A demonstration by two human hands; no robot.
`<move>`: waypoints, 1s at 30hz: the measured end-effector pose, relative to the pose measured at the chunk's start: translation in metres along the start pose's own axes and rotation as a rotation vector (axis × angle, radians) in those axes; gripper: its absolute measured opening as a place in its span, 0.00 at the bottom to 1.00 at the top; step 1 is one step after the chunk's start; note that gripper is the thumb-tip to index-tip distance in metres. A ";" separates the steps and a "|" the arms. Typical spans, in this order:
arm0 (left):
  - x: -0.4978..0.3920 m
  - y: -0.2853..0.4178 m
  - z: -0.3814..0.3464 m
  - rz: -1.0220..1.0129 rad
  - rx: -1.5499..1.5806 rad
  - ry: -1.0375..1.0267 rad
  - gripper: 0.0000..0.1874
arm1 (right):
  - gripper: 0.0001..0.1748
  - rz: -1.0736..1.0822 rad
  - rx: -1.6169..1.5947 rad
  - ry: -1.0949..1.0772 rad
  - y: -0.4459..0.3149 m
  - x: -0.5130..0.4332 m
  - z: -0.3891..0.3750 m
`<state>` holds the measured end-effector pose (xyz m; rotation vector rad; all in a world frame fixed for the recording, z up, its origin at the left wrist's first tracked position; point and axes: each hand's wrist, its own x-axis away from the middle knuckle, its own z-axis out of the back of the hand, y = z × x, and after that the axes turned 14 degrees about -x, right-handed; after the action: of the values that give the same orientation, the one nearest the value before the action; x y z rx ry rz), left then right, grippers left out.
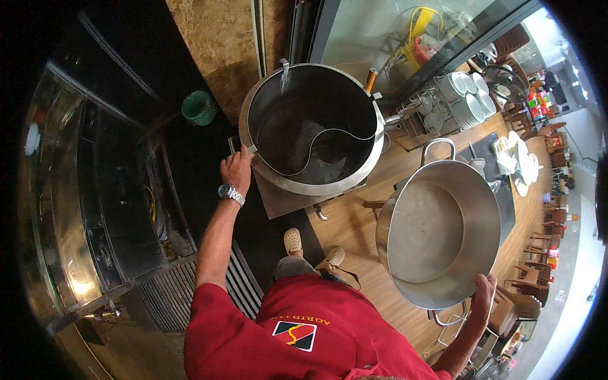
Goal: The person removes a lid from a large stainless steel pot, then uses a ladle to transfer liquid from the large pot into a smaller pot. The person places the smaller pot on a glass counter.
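A large round metal vessel (311, 128) with a wide rim stands in front of me; its dark inside has liquid in it and a curved metal strip across it. My left hand (236, 168), with a watch at the wrist, rests at the rim's left edge by a small metal clip (251, 149); whether its fingers grip is not plain. To the right a big stainless steel pot (439, 232) with loop handles is tilted, its open mouth facing up towards me. My right hand (483, 289) holds the pot's lower right rim; some fingers are hidden behind the wall.
A green bucket (199, 108) is at the upper left, a metal floor grate (166, 297) lower left. Stacked white dishes (468, 109) stand in a rack at the right, near a glass panel (375, 42). Wooden chairs and tables line the far right.
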<state>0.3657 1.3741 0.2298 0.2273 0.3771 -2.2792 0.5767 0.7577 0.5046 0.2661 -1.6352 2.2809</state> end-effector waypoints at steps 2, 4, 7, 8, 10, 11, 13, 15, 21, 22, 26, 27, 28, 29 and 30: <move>0.001 0.001 -0.003 0.000 -0.027 0.032 0.19 | 0.21 0.018 -0.013 0.009 0.001 0.003 -0.002; 0.001 0.001 -0.004 0.007 -0.042 -0.002 0.19 | 0.20 -0.009 0.027 0.023 0.000 0.005 -0.001; 0.000 0.000 -0.003 0.009 -0.040 0.026 0.17 | 0.20 -0.039 0.074 -0.034 -0.005 0.006 -0.001; -0.001 -0.001 -0.003 0.006 -0.060 0.011 0.17 | 0.20 -0.036 0.050 -0.047 -0.006 0.007 -0.002; -0.003 -0.002 -0.001 -0.001 -0.081 0.009 0.16 | 0.20 -0.036 0.031 -0.059 -0.007 0.008 -0.007; -0.006 -0.004 0.000 0.000 -0.092 0.011 0.16 | 0.19 -0.001 0.011 -0.025 -0.005 0.010 -0.011; -0.014 -0.007 0.000 0.011 -0.107 -0.016 0.16 | 0.16 0.074 -0.034 0.042 -0.001 0.013 -0.021; -0.025 -0.010 -0.001 0.001 -0.146 -0.018 0.16 | 0.15 0.097 -0.058 0.060 0.002 0.012 -0.033; -0.069 -0.028 -0.005 -0.088 -0.202 -0.097 0.16 | 0.15 0.045 -0.012 -0.150 -0.010 0.015 -0.059; -0.077 -0.029 -0.007 -0.087 -0.196 -0.125 0.15 | 0.16 0.054 -0.008 -0.164 -0.012 0.017 -0.064; -0.106 -0.034 -0.021 -0.097 -0.245 -0.112 0.13 | 0.15 0.029 -0.016 -0.161 -0.018 0.023 -0.086; -0.115 -0.034 -0.025 -0.102 -0.247 -0.095 0.13 | 0.15 0.038 -0.024 -0.216 -0.021 0.025 -0.090; -0.122 -0.035 -0.030 -0.107 -0.248 -0.077 0.13 | 0.15 0.038 -0.021 -0.251 -0.024 0.025 -0.096; -0.130 -0.036 -0.034 -0.113 -0.250 -0.060 0.13 | 0.15 0.040 -0.011 -0.285 -0.027 0.026 -0.101; -0.140 -0.038 -0.037 -0.146 -0.279 -0.097 0.12 | 0.15 0.037 -0.016 -0.285 -0.030 0.027 -0.106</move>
<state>0.4322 1.5074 0.2419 -0.0548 0.6721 -2.3368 0.5658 0.8703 0.5058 0.5851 -1.8053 2.3421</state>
